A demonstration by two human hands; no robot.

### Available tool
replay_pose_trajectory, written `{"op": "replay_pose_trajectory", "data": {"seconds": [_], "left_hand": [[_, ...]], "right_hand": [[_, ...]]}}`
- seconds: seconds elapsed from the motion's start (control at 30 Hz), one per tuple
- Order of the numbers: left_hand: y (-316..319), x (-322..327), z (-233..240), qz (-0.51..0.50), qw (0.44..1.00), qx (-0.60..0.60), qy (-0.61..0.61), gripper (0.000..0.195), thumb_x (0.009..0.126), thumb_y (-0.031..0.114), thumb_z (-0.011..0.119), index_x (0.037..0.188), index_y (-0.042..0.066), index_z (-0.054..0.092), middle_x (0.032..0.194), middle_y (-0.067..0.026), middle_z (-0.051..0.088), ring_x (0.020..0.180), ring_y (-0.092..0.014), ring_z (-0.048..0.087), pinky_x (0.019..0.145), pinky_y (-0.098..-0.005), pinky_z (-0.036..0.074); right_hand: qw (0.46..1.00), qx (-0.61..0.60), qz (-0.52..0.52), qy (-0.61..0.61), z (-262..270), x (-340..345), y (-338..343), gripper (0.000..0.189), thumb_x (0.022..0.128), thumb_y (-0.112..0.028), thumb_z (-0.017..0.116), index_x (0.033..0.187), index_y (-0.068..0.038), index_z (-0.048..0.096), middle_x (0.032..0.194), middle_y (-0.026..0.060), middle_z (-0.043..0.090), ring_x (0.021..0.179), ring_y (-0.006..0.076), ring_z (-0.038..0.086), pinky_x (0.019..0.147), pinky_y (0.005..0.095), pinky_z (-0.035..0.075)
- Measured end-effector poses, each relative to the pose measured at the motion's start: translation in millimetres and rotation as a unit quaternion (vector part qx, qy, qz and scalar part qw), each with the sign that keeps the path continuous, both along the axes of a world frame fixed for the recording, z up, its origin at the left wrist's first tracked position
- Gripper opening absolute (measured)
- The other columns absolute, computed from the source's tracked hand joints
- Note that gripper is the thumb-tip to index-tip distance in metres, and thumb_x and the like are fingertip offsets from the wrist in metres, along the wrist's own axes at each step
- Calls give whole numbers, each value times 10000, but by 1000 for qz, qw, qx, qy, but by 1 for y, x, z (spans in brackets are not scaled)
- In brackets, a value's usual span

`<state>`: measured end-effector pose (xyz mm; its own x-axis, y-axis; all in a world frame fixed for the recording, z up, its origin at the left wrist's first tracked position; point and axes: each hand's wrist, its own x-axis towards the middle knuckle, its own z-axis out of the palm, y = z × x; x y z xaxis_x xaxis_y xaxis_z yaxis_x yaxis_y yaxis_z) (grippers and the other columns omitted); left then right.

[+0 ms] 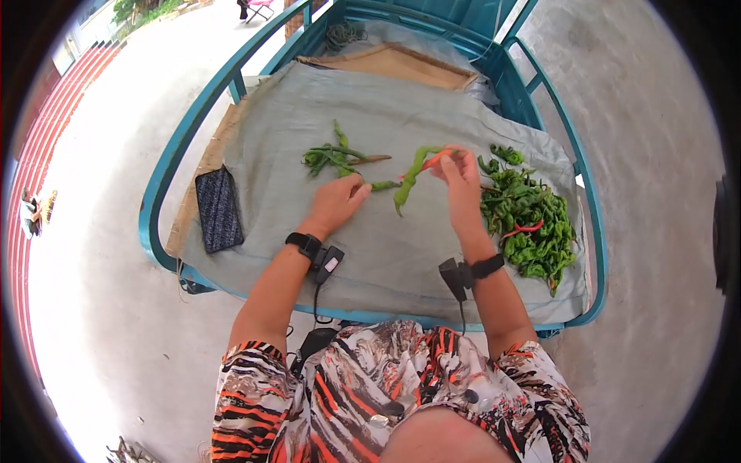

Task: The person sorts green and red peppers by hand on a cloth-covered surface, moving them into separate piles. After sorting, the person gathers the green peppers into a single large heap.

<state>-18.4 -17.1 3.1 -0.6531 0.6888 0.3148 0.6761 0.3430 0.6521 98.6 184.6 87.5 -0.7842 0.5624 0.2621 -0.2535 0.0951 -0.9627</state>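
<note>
Between the thumb and fingers of my right hand are a long green chili pepper and a red chili pepper, both reaching out to the left. My left hand rests low over the cloth and pinches the end of another green chili pepper. Just beyond it lies a small group of green chili peppers, with a brownish one pointing right. To the right of my right hand is a larger heap of green chili peppers, with a red one on top.
A grey cloth covers the bed of a blue metal cart, whose side rails curve around both sides. A dark phone-shaped object lies at the left edge. Behind are a brown woven mat and coiled rope.
</note>
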Motion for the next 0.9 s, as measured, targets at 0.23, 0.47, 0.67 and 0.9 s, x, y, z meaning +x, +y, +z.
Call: {"op": "replay_pose_trajectory", "data": {"seconds": [0.23,0.47,0.67,0.9], "left_hand": [[15,34,48,-133,919,106,-357,381,945,310,576,1154,-8,567,952,-98,671,829,-133,595,734,-276,468],[1,44,53,-73,957,5,-280,276,956,207,528,1132,1,579,947,-71,670,777,-117,611,661,-268,483],[-11,34,39,8,932,138,-335,271,977,179,479,1156,-14,543,894,-89,633,753,-109,613,569,-243,502],[-3,57,62,210,950,0,233,507,857,220,677,1279,-4,507,1046,-178,621,1074,-341,529,945,-455,398]], "right_hand": [[987,-151,58,-22,-14,16,-36,277,967,-148,542,1215,-46,472,1056,62,587,972,142,615,817,304,537],[991,-108,-28,-68,-23,32,-31,337,922,-161,596,1211,-29,484,1045,62,612,954,158,621,782,301,518],[975,-213,-29,-60,-48,39,-29,297,919,-188,621,1149,-34,514,1041,70,635,915,163,631,773,298,512],[976,-207,18,-62,-42,39,-29,261,932,-188,610,1117,-30,517,1029,92,637,892,162,638,771,304,528]]}}
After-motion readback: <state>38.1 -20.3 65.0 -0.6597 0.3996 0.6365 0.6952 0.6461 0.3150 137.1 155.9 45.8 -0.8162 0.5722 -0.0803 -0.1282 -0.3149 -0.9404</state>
